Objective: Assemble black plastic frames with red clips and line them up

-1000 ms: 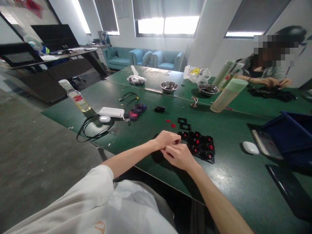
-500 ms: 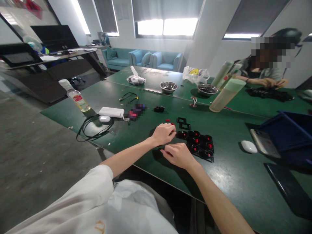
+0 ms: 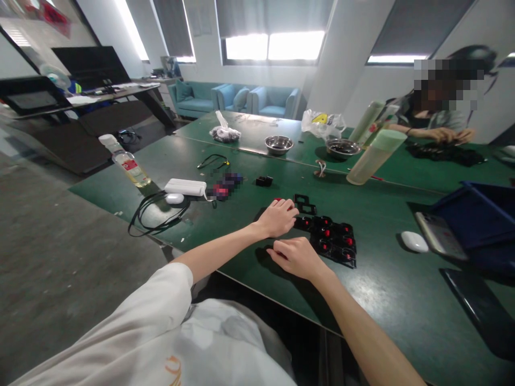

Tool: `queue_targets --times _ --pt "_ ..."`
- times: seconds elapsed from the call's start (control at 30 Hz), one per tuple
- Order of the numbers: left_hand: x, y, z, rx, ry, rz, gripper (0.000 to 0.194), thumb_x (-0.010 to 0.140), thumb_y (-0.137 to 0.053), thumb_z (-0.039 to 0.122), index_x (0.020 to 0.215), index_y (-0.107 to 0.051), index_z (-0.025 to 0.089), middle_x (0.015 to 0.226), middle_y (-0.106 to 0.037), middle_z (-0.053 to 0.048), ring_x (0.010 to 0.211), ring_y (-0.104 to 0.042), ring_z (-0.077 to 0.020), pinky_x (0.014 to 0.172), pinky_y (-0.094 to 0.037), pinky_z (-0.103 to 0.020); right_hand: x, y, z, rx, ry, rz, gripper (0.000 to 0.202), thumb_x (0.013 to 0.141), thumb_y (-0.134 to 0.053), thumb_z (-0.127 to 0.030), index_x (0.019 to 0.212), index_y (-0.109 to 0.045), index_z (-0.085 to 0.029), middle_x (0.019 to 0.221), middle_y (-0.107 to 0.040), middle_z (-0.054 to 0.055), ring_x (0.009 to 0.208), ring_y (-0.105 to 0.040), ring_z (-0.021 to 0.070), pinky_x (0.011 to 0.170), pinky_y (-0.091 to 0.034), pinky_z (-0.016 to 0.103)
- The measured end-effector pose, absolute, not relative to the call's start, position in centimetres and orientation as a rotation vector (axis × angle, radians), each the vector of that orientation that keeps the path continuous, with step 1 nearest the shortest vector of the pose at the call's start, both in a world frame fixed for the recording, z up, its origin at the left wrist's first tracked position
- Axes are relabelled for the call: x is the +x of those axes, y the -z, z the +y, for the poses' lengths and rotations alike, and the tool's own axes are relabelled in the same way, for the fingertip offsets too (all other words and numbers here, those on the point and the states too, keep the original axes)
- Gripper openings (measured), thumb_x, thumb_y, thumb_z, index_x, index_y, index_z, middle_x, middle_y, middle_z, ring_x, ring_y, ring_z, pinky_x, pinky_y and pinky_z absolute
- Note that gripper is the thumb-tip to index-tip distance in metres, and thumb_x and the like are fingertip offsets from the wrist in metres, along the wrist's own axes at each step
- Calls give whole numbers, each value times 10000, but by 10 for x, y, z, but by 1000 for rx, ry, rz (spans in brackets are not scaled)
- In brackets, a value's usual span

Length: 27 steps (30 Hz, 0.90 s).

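My left hand (image 3: 278, 219) is over the green table with its fingers bent down and pressed together, just left of a group of black plastic parts with red pieces in them (image 3: 326, 233). Whatever its fingertips hold is hidden beneath them. My right hand (image 3: 294, 258) is closer to me, curled closed, its thumb pointing left; its grip is also hidden from view. Two flat black frames (image 3: 308, 208) lie beyond the group. A small red piece (image 3: 277, 200) shows behind my left hand, partly covered by it.
A small black block (image 3: 264, 181) and a steel bowl (image 3: 279, 143) stand farther back. On the left are a white power strip (image 3: 185, 187), a coiled black cable (image 3: 140, 217) and a bottle (image 3: 131, 166). A blue bin (image 3: 478, 225) stands right. Another person's hands (image 3: 444, 135) work across the table.
My left hand has shifted slightly right, and its fingers now reach farther out toward the black parts. The right hand has stayed nearly in place. The view has shifted a little.
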<state>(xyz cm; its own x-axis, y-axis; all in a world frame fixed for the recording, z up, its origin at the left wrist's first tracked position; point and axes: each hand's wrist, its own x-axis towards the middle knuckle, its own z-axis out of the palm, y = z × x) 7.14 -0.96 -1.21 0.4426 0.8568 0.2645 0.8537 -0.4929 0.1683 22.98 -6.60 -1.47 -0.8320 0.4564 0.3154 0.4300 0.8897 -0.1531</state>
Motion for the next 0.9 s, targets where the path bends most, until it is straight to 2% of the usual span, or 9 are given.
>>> queue_targets --times 0.1,0.17,0.4,0.5,0.63,0.9 --pt "72 13 -6 2609 -440 1607 301 1091 -440 293 1311 -632 220 1298 -632 -97 1126 -667 -239 906 -549 -345 229 15 -66 -653 -117 -2719 405 1093 -488 -336 723 -583 -202 634 -646 9 561 -511 128 615 -220 328" --pt "73 14 -4 2566 -413 1637 351 1099 -415 293 1406 -577 241 1312 -629 -94 1073 -699 -233 840 -559 -332 229 15 -67 -646 -131 -2727 405 1094 -488 -339 723 -582 -203 632 -643 7 554 -505 127 613 -217 329" --pt "74 11 4 2509 -301 1618 546 1063 -427 227 1590 -460 366 1285 -661 -80 1069 -727 -256 865 -551 -348 229 15 -66 -666 -175 -2723 412 1090 -498 -348 709 -573 -209 605 -616 3 547 -504 130 604 -220 323" --pt "76 11 7 2481 -289 1628 553 1052 -437 227 1582 -484 377 1296 -660 -94 1050 -735 -266 882 -547 -368 230 15 -65 -678 -185 -2719 415 1089 -501 -354 704 -567 -211 598 -606 4 552 -511 133 598 -223 320" --pt "78 12 5 2436 -321 1663 516 1049 -439 235 1546 -536 333 1314 -663 -114 1052 -740 -287 886 -554 -393 231 16 -64 -669 -196 -2726 418 1091 -503 -368 707 -561 -211 606 -610 3 554 -514 130 596 -232 313" --pt "77 7 -3 2384 -397 1711 348 1081 -442 283 1370 -635 260 1263 -723 -90 1120 -732 -265 916 -561 -362 230 16 -64 -663 -190 -2721 413 1091 -500 -367 713 -561 -210 613 -615 4 557 -515 130 600 -229 311"
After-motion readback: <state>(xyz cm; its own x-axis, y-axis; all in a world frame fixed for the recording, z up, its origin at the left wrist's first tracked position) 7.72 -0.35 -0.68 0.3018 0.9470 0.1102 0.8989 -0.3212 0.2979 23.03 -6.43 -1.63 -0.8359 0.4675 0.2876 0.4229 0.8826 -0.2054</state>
